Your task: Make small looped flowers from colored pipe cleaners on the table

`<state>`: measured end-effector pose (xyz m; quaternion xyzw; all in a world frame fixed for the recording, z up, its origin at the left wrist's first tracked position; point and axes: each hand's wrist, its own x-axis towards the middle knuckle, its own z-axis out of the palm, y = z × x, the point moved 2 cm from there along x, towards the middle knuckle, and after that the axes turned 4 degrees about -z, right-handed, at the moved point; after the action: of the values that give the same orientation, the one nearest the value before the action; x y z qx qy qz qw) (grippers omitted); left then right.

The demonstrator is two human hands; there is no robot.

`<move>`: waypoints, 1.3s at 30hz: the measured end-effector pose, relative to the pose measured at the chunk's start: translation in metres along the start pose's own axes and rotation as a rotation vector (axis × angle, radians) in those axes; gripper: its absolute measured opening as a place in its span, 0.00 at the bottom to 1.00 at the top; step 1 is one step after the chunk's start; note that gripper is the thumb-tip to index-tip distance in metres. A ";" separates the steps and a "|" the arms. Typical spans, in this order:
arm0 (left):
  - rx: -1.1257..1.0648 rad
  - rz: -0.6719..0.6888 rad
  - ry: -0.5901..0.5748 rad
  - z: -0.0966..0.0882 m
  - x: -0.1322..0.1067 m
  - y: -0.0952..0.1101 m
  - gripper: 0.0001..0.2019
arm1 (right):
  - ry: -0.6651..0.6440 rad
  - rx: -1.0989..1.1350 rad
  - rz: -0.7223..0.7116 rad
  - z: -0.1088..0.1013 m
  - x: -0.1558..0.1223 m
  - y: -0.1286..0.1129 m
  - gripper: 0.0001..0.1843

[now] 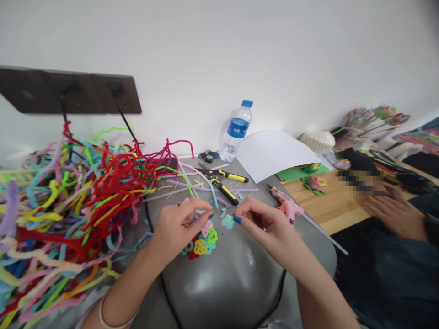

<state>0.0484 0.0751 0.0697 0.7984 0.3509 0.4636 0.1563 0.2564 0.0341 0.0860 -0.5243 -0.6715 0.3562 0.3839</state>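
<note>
Head camera view: two bare hands work above a grey desk [219,285], thumbs and forefingers facing each other across a small gap. Left hand [176,230]: thumb and forefinger stand narrow, tips pointing right; whether a thin piece is held between them cannot be told. Right hand [274,226]: thumb and forefinger are drawn together, tips pointing left; any item in the pinch is too small to confirm.

Pale blue flower [227,221] lies on the desk between the two hands, just beside the right fingertips. It is rounded, with no distinct long axis. Flower cluster [201,246], in yellow, green, pink, red and blue, sits below the left hand, which partly covers it; its visible part runs from lower left to upper right.

Beyond the hands, yellow-and-black pliers [224,191] lie with handles toward the lower right. Lilac strip [236,189] lies roughly left to right near them. Pink glue gun [290,208] points its nozzle to the upper left. Tangled fuzzy stems [103,183] pile at the left. Water bottle [238,128] stands by the wall, near white paper [274,151]. Another person's hand [398,212] is at the right, over a wooden desk [329,214].
</note>
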 end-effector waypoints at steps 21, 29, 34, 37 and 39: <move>-0.242 -0.254 -0.474 0.013 -0.003 -0.002 0.04 | -0.165 -0.173 0.007 0.005 0.002 -0.008 0.08; -0.233 -0.233 -0.461 0.015 -0.006 -0.003 0.04 | -0.185 -0.159 0.011 0.006 0.004 -0.013 0.09; -0.235 -0.264 -0.424 0.013 -0.003 -0.001 0.04 | -0.120 -0.082 0.034 0.007 0.003 -0.008 0.07; -0.246 -0.332 -0.303 0.010 0.001 -0.003 0.05 | 0.068 0.049 0.052 0.005 0.004 -0.003 0.10; -0.252 -0.385 -0.199 0.007 0.002 -0.005 0.06 | 0.160 0.105 0.068 0.007 0.005 0.000 0.13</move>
<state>0.0526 0.0812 0.0647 0.7326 0.4190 0.3847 0.3739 0.2496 0.0388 0.0838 -0.5526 -0.6010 0.3605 0.4510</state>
